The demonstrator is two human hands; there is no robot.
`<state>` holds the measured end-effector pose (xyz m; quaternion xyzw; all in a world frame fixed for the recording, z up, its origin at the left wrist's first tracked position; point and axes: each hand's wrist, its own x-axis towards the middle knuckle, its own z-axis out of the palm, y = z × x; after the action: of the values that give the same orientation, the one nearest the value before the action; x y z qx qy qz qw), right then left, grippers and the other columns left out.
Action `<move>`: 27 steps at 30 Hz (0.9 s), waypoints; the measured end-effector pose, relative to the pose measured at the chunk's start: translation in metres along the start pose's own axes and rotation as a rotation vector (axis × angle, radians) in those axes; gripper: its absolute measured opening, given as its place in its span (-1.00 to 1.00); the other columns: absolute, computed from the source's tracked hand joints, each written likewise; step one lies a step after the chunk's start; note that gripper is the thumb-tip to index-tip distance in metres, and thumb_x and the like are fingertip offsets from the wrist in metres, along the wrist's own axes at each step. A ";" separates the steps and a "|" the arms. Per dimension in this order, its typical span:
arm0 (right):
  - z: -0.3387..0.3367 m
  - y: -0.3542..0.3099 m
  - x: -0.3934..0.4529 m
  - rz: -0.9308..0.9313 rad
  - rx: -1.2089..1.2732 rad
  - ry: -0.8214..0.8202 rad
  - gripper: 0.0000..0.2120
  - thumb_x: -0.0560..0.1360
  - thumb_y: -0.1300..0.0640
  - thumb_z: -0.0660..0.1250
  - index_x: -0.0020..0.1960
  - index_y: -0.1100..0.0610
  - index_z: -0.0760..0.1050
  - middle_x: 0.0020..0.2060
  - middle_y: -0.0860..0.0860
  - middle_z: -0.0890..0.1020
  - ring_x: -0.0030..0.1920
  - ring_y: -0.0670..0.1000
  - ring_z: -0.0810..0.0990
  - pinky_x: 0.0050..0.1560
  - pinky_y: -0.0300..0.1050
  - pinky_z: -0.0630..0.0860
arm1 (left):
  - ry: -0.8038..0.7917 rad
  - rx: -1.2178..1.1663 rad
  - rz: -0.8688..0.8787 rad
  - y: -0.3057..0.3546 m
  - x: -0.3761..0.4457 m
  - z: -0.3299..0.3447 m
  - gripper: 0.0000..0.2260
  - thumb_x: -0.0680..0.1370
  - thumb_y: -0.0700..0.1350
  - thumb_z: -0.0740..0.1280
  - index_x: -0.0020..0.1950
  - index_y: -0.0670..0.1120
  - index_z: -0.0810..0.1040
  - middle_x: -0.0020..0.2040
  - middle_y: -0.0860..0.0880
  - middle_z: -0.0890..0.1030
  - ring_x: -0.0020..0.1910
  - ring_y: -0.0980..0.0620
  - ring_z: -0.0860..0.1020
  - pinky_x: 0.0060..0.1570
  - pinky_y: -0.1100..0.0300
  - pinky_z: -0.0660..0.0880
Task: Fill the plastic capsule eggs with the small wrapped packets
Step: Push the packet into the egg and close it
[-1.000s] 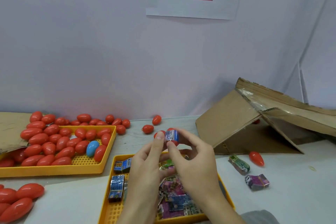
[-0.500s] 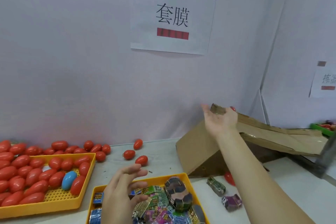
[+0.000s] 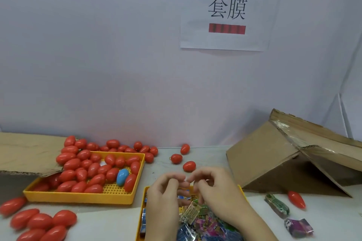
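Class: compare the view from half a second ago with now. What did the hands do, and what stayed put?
The right hand came back from the cardboard box to above the packet tray. The left hand closed in beside it, fingers curled. Whether either holds anything is unclear. The egg tray and blue egg stayed put.

Right hand (image 3: 217, 191) back from cardboard box (image 3: 274, 154); both hands meet over packet tray (image 3: 144, 211).

- Single view: head-worn wide-angle camera, facing forward and slightly down across the table (image 3: 195, 154) toward the wall (image 3: 117, 64).
- Wall fills the upper two thirds of the frame.
- Close range: both forearms enter at the bottom centre edge.
- No second view.
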<state>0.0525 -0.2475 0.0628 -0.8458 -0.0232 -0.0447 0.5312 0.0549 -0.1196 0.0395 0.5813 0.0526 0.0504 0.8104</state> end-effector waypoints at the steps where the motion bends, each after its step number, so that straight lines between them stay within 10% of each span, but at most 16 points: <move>1: -0.004 0.000 -0.001 -0.030 -0.071 -0.001 -0.61 0.45 0.36 0.19 -0.25 -0.05 0.65 -0.36 0.08 0.65 -0.47 -0.07 0.50 -0.39 -0.16 0.45 | 0.013 0.023 0.019 0.000 0.002 -0.002 -0.71 0.59 -0.42 0.17 -0.21 -0.26 0.62 -0.39 -0.14 0.62 -0.47 0.05 0.55 -0.52 0.20 0.52; 13: -0.029 0.037 0.000 0.003 -0.106 0.161 -0.61 0.50 0.32 0.22 -0.32 -0.08 0.60 -0.39 -0.05 0.63 -0.49 -0.08 0.50 -0.37 -0.03 0.54 | -0.085 1.023 0.512 -0.008 0.047 0.037 -0.93 0.58 -0.01 0.33 0.03 0.04 0.51 -0.10 0.12 0.52 -0.12 0.13 0.51 -0.18 0.28 0.43; 20: -0.035 0.039 0.003 -0.008 -0.046 0.205 -0.59 0.51 0.32 0.23 -0.33 -0.09 0.60 -0.38 -0.01 0.64 -0.36 0.07 0.60 -0.28 0.07 0.59 | -0.444 1.741 0.318 -0.011 0.127 0.067 -0.64 0.59 0.03 0.33 0.34 -0.06 0.42 0.28 -0.11 0.46 0.20 -0.14 0.49 0.18 -0.02 0.49; 27: -0.036 0.044 0.007 -0.018 -0.022 0.228 -0.57 0.53 0.34 0.21 -0.35 -0.09 0.59 -0.34 -0.12 0.65 -0.40 -0.01 0.59 -0.31 -0.05 0.56 | -0.570 1.868 0.286 -0.017 0.142 0.079 -0.84 0.62 -0.24 0.24 0.19 -0.20 0.50 0.19 -0.19 0.50 0.09 -0.18 0.54 -0.01 0.05 0.47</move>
<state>0.0612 -0.2993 0.0394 -0.8408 0.0303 -0.1455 0.5206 0.2066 -0.1784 0.0450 0.9789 -0.1966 -0.0557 -0.0058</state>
